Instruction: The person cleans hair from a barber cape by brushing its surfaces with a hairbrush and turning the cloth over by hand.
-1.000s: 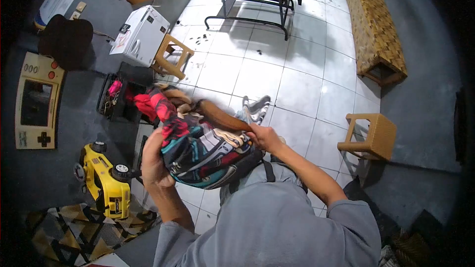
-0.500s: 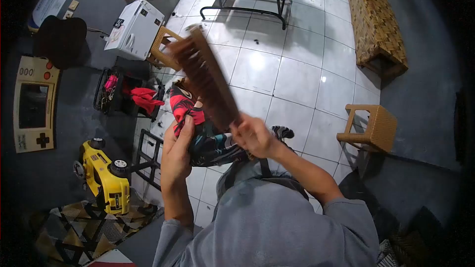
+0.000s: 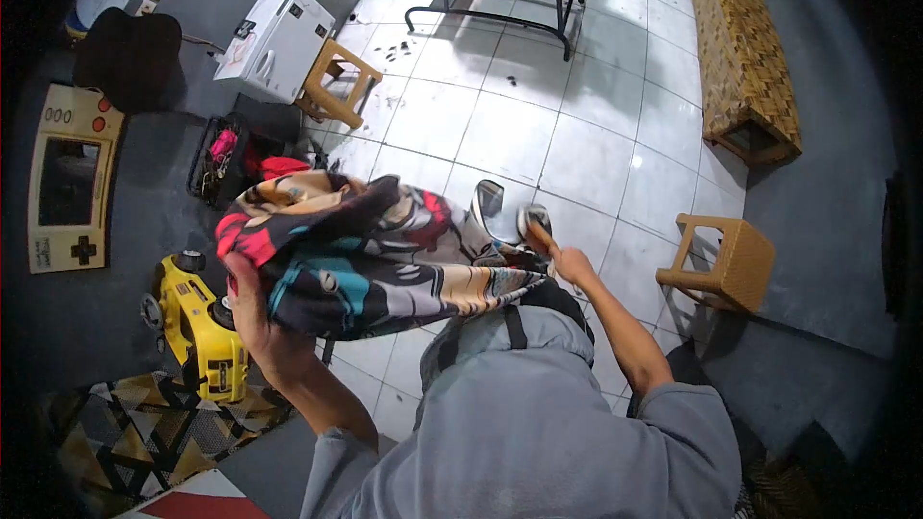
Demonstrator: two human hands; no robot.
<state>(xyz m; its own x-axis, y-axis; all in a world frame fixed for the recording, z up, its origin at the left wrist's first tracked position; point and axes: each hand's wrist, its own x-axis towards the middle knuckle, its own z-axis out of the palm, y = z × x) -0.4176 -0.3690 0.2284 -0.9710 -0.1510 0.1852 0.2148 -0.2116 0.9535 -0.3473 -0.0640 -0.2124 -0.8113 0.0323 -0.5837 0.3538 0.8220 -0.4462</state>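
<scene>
Moving wider apart than a moment earlier, the left hand and the right hand are now holding the patterned cloth spread between them, where it was bunching before. The left hand is clamping the cloth's near-side edge, thumb outward, most fingers hiding behind the fabric; the right hand is closing around a brown handle, and whether it is also pinching the cloth, one cannot tell. As for progress, the cloth is hanging open in loose folds, neither folded flat nor resting on a surface. Beyond the left hand, a black basket and a red cloth are sitting just past the fabric, crowding that side. Beside the left wrist, a yellow toy car is standing; farther right of the right hand, a woven stool is leaving a gap.
</scene>
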